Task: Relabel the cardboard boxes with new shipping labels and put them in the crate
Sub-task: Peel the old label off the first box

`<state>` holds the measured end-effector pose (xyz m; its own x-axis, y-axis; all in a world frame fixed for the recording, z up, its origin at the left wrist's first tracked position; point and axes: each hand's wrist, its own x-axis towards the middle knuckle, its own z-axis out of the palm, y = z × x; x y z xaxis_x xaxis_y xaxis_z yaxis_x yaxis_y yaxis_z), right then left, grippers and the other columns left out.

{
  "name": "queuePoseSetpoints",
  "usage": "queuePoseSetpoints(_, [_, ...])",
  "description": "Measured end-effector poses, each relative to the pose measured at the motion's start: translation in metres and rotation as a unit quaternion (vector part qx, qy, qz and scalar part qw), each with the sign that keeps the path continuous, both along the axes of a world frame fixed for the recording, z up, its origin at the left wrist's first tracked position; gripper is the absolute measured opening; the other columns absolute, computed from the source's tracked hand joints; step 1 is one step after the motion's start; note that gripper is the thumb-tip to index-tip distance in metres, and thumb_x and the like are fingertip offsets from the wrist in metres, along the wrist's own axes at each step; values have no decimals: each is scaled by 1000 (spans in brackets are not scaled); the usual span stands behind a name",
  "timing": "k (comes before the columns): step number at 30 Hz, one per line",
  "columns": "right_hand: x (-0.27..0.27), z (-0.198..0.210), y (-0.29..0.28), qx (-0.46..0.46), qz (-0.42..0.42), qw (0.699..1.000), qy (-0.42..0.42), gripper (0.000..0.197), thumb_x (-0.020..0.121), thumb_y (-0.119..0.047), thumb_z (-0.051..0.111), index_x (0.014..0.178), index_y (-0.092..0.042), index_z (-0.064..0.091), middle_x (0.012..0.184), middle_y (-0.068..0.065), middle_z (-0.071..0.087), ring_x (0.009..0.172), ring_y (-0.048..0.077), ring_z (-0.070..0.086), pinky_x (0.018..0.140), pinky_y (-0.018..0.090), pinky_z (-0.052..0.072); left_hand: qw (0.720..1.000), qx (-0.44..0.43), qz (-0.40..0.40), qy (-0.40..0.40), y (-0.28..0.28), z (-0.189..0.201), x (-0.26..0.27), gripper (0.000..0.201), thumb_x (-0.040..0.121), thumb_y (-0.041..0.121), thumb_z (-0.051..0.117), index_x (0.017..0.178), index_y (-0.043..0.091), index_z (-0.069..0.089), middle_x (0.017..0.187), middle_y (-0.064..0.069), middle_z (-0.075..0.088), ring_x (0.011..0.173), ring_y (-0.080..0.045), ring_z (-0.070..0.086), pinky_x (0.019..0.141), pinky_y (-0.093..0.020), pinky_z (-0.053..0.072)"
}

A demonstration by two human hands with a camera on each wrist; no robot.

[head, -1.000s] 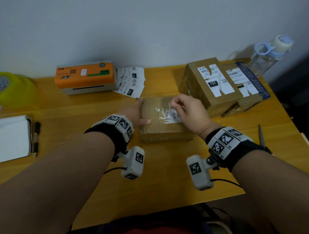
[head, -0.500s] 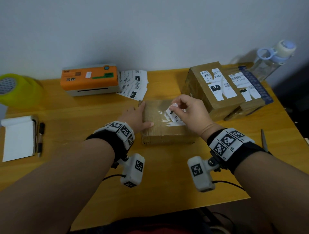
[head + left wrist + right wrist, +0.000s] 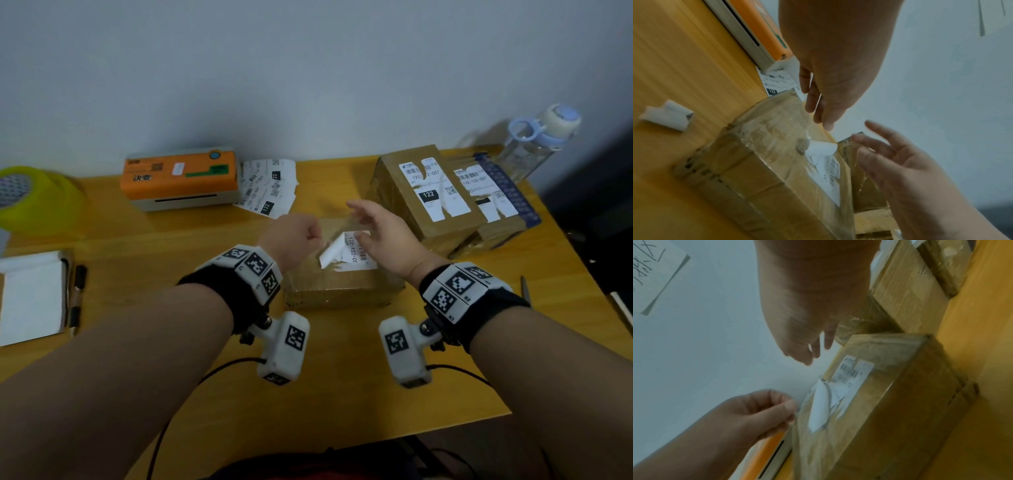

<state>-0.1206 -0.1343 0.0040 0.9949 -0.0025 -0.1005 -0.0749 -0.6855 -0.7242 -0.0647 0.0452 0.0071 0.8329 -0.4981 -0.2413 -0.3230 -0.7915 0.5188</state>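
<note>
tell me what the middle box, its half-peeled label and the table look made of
Box: brown corrugated cardboard by its dull faces, wrapped in glossy clear tape that crinkles and glints.
Label: thin white paper, likely adhesive; its torn edge curls up.
Table: yellow wood or wood-look laminate, smooth with faint grain.

A yellow wooden desk (image 3: 342,394) stands against a pale wall. At its far left sit a yellow-green tape roll (image 3: 37,198) and an orange label printer (image 3: 181,178), with loose shipping labels (image 3: 269,192) just right of the printer. A white notepad (image 3: 32,294) and a black pen (image 3: 77,294) lie near left. A small cardboard box (image 3: 342,287) sits mid-desk; larger labelled boxes (image 3: 445,198) and a water bottle (image 3: 534,144) stand far right.
</note>
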Motion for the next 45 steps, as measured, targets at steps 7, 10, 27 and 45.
queuePoseSetpoints(7, [-3,-20,-20,-181,-2,974,133,66,89,-20,61,147,-15,29,155,7,22,143,25,21,118,39,20,999,7,-20,44,-9,-3,-1,53,86,50,56,124,13,50,124,-4,54,107,-18,53,90,-34,46])
queuePoseSetpoints(10, [0,-22,-23,-197,-16,970,141,70,87,-27,65,146,-12,30,154,8,24,140,27,25,116,38,22,994,84,-73,12,-24,-7,-1,69,84,53,57,138,16,37,140,-8,40,126,-25,41,105,-42,36])
queuePoseSetpoints(27, [10,-25,-12,-188,-102,971,109,27,90,-23,60,117,-19,59,130,9,39,124,28,35,105,40,33,981,141,-128,-41,-24,-33,5,79,79,58,60,144,22,31,148,0,31,134,-23,31,110,-41,30])
queuePoseSetpoints(45, [24,-17,-7,-198,-99,959,180,34,88,-18,61,121,-16,52,123,8,50,117,28,47,102,45,41,968,195,-154,-32,-12,-14,9,66,82,48,62,137,22,38,141,-1,37,125,-20,41,102,-38,40])
